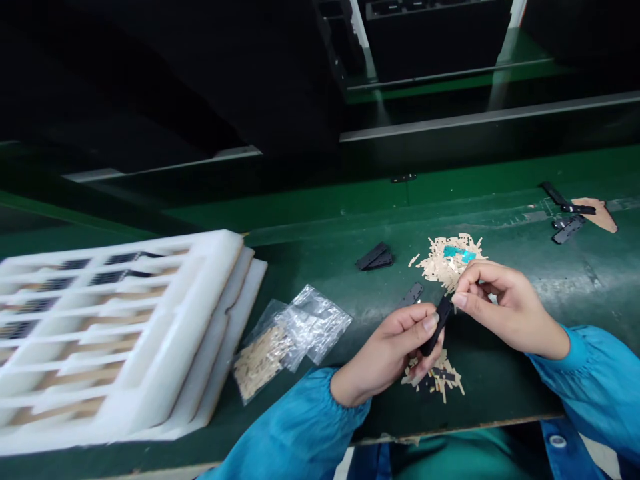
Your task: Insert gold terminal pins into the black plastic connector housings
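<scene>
My left hand (395, 347) is closed around a small flat black part (438, 323), holding it over the green table (500, 373). My right hand (500, 300) pinches the upper end of the same part with thumb and forefinger. A pile of small tan strips (447, 261) with two teal bits on top lies just beyond my right hand. More tan strips and dark bits (437, 379) lie under my left hand. Loose black parts (375, 257) rest farther back on the table.
Stacked white foam trays (125, 333) with slots holding black parts fill the left. Clear plastic bags (295, 333), one with tan strips, lie beside them. More black parts (567, 227) and a tan piece sit at the far right. A dark raised rail runs behind.
</scene>
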A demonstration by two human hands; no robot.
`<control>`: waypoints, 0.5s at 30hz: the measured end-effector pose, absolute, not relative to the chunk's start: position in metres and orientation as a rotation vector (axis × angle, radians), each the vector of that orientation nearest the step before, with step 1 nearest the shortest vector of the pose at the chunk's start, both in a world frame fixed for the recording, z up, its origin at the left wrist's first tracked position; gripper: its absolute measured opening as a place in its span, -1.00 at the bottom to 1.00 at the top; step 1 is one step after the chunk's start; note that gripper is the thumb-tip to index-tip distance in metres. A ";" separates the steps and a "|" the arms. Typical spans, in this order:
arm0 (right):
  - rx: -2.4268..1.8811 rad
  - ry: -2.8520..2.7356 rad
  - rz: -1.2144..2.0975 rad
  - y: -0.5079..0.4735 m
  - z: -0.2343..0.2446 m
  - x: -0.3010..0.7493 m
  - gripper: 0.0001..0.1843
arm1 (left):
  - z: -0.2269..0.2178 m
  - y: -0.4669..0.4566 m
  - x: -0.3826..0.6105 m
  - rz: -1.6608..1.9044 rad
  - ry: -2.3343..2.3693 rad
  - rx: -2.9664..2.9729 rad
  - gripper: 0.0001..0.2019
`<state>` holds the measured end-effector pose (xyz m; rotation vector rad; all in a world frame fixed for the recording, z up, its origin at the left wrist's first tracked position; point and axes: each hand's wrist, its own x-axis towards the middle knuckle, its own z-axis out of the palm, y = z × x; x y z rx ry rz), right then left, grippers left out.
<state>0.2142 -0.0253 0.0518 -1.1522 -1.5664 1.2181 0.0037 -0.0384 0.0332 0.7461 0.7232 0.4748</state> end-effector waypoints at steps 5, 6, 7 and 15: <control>-1.101 -1.503 1.428 -0.021 0.047 0.216 -0.71 | 0.032 -0.036 0.001 0.434 0.666 0.769 -0.60; -1.081 -1.483 1.516 -0.019 0.045 0.217 -0.68 | 0.033 -0.036 -0.001 0.416 0.659 0.770 -0.59; -1.063 -1.466 1.599 -0.017 0.043 0.217 -0.65 | 0.035 -0.036 -0.002 0.394 0.656 0.773 -0.58; -0.958 -1.521 1.912 -0.012 0.044 0.215 -0.48 | 0.045 -0.030 -0.011 0.297 0.765 1.075 -0.50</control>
